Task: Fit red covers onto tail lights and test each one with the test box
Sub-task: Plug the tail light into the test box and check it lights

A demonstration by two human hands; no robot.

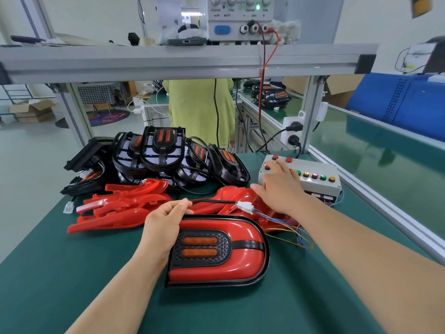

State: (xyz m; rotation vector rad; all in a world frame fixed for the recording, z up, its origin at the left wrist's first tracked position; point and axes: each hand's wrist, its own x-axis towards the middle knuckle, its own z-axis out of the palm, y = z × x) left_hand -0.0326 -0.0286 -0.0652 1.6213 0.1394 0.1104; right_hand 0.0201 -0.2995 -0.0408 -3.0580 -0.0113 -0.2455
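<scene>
A person's left hand (166,227) grips the left end of a tail light (224,251) that lies flat on the green table mat (72,273). The fingers curl over its upper edge, where a black cable (216,201) leaves it. A glossy red cover (240,266) sits on this light, around a dark centre with two amber strips.

The right hand (281,189) is spread open, palm down, on the grey test box (320,186) to the right, beyond the light. Its fingertips lie among the red buttons on the box's top, and the thumb points left. Whether a finger presses a button cannot be told.

The cable ends in a white connector (245,206) just below the right wrist, joined to thin coloured wires (289,227) that trail towards the box.

Behind the left hand lies a loose heap of red covers (125,208). Beyond it is a pile of black uncovered tail lights (168,155).
</scene>
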